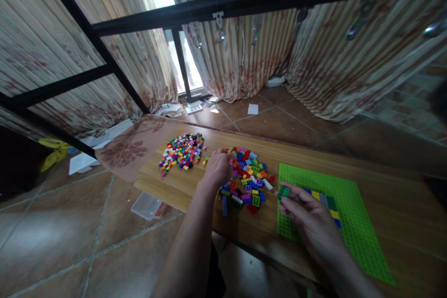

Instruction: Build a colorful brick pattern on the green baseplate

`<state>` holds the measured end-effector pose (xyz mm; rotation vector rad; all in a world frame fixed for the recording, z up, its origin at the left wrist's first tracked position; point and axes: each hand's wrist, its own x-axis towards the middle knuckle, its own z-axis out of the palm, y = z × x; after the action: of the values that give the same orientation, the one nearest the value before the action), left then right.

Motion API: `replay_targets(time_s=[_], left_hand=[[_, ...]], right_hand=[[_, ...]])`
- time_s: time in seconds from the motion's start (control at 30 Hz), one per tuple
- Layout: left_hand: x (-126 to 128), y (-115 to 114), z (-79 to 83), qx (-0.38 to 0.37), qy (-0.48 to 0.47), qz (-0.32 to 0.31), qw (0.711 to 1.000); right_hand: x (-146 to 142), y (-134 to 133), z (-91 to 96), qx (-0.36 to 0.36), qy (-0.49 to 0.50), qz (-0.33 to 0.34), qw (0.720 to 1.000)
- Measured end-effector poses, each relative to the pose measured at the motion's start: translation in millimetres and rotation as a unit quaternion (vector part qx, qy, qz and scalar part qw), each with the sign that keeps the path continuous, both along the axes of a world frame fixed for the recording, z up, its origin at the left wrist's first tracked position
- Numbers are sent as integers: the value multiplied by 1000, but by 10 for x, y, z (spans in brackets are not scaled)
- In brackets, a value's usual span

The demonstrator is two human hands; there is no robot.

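Fingers of the left hand (219,166) curl, resting on the mixed-colour plastic brick pile (248,178) mid-tabletop; right hand (304,209) pinches a small green brick (284,192) over the green studded baseplate (349,214) near the front edge.

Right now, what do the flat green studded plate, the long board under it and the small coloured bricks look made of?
The flat green studded baseplate: seemingly moulded plastic, matt, with a regular stud grid. The long board: wood or wood-look laminate, smooth, with pale grain lines; which one is unclear. The small coloured bricks under the left hand: likely hard plastic, in bright uniform colours. The right hand pinches a small green brick.
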<state>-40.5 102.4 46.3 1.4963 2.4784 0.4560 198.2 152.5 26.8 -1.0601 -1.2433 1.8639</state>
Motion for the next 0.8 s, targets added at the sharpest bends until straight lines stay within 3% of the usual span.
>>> replay_targets(time_s=[0.4,0.67,0.8], left_hand=[[48,33,1,-10,17,1,1000],[31,68,4,-6,8,19,1000],[21,83,-5,-3,14,17,1000]], right_hand=[[3,7,35,14,-10,-18,1000],[-15,-11,-35,159,-50,3,986],[9,-53,-20,257,-122,4,959]])
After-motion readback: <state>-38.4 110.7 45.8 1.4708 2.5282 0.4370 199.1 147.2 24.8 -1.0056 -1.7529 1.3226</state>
